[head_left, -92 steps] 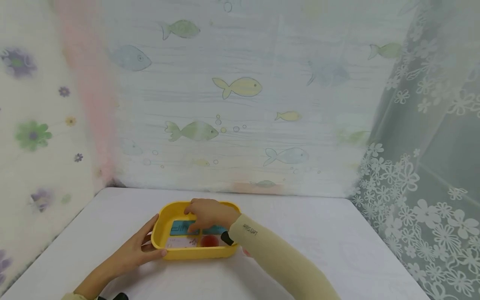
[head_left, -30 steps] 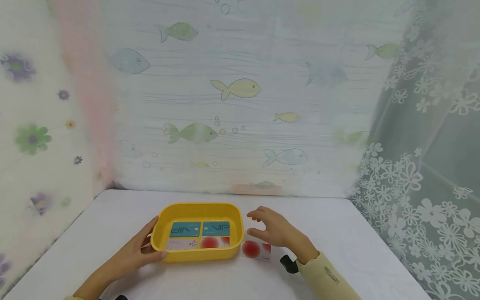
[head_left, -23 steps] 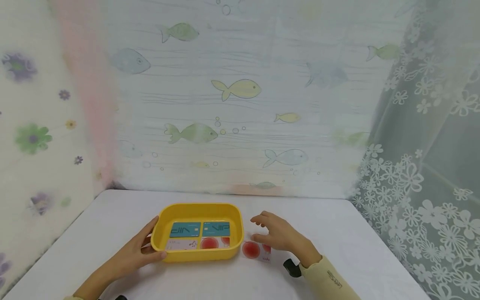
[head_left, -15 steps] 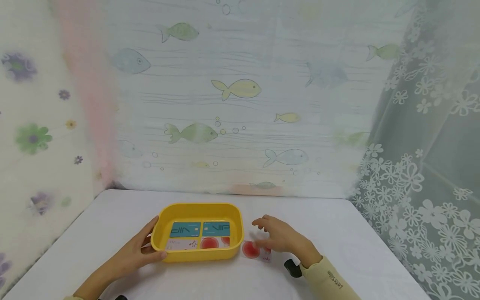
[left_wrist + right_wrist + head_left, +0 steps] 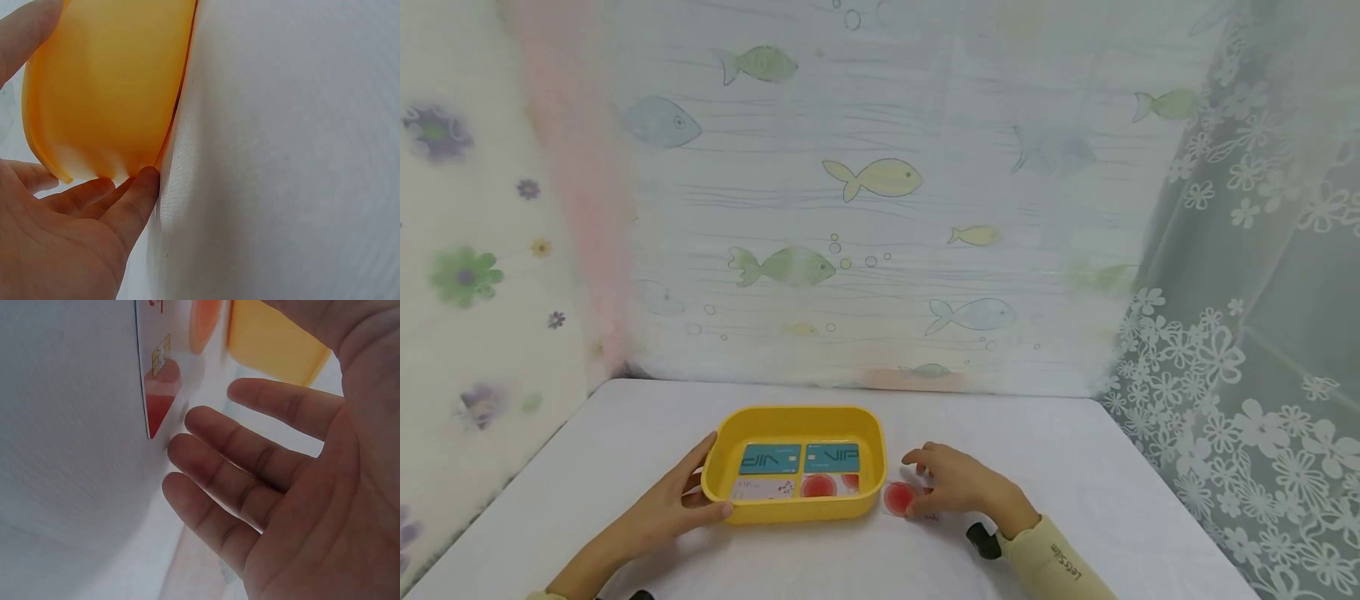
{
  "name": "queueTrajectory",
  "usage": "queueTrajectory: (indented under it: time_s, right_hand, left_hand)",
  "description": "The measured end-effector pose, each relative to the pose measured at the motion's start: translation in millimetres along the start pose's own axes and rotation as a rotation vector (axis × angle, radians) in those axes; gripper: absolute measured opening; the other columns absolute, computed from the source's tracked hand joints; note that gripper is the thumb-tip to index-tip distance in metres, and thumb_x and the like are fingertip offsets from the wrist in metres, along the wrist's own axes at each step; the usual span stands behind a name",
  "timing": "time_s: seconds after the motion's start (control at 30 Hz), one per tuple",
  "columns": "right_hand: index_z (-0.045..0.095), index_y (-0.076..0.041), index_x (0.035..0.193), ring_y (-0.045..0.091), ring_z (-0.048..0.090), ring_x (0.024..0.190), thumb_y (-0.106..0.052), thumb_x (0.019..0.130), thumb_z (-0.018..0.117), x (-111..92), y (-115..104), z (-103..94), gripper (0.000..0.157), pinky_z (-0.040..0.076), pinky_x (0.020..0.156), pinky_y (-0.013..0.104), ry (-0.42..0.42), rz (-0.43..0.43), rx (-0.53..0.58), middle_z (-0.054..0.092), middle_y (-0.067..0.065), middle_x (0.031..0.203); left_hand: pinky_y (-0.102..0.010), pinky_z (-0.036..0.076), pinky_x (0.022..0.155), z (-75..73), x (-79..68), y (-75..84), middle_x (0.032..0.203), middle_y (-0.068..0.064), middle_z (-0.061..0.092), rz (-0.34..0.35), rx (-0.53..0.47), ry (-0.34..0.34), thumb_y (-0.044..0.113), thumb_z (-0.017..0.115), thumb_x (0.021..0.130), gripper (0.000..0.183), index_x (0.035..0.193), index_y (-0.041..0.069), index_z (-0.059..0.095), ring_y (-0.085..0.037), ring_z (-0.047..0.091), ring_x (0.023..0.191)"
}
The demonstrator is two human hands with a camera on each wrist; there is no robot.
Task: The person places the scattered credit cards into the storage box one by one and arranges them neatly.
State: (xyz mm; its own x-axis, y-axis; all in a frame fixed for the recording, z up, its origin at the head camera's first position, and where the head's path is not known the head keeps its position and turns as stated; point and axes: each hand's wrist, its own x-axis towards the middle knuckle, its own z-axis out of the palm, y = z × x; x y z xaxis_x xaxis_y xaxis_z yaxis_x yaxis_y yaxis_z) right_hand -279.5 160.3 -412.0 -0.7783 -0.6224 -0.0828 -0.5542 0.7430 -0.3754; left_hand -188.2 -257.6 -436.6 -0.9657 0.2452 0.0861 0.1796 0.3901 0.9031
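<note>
My left hand [image 5: 662, 504] holds the left end of a yellow plastic tray [image 5: 805, 510], thumb at the front corner and fingers along the end wall. Two teal VIP cards [image 5: 771, 458] lie side by side at the back of its floor. In front of them are a pale pink card [image 5: 763, 488] and a white card with red circles [image 5: 818, 486]. Outside, right of the tray, a matching red-circle card [image 5: 897, 497] lies on the table. Over it my right hand [image 5: 966, 483] reaches, partly covering it. The right wrist view shows spread fingers [image 5: 215, 428] beside that chip card [image 5: 164, 381].
A white cloth covers the table [image 5: 820, 567]. Behind stands a pale curtain with printed fish [image 5: 880, 250]; a flowered curtain hangs at the left [image 5: 482, 333] and a lace-flowered sheer one at the right [image 5: 1247, 400].
My right hand has come out of the tray to the right, where it lowers toward the loose card. A red-circle card shows in the tray throughout. The left hand keeps its hold.
</note>
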Motion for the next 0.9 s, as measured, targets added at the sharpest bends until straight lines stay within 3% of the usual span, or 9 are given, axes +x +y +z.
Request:
queueTrajectory:
  time_s: [0.23,0.67,0.9]
  right_hand:
    - [0.06,-0.016,0.125,0.011,0.05,0.086,-0.048,0.072,0.08,0.9,-0.2,3.3,0.065,0.049,0.076,0.025,-0.003,-0.013,-0.025,0.055,-0.005,0.1]
    - [0.061,-0.012,0.12,0.012,0.048,0.08,-0.028,0.075,0.081,-0.3,1.1,2.0,0.052,0.046,0.07,0.025,-0.032,0.022,0.077,0.052,-0.005,0.09]
    - [0.061,-0.01,0.119,0.014,0.048,0.079,-0.033,0.072,0.083,-4.6,4.2,-1.6,0.057,0.046,0.068,0.026,-0.028,0.064,0.072,0.052,-0.002,0.087]
  left_hand:
    - [-0.021,0.049,0.089,-0.1,0.2,-0.1,0.149,-0.022,0.025,0.006,0.001,0.008,0.022,0.076,0.082,0.102,0.155,0.012,0.005,-0.036,0.048,0.123]
    - [-0.023,0.05,0.09,-0.3,0.2,-0.6,0.15,-0.022,0.024,-0.001,0.014,0.006,0.023,0.076,0.082,0.102,0.154,0.011,0.004,-0.036,0.048,0.123]
    - [-0.025,0.05,0.09,-0.3,0.4,-0.1,0.15,-0.022,0.023,-0.011,0.019,0.003,0.024,0.075,0.083,0.102,0.155,0.012,0.004,-0.035,0.049,0.122]
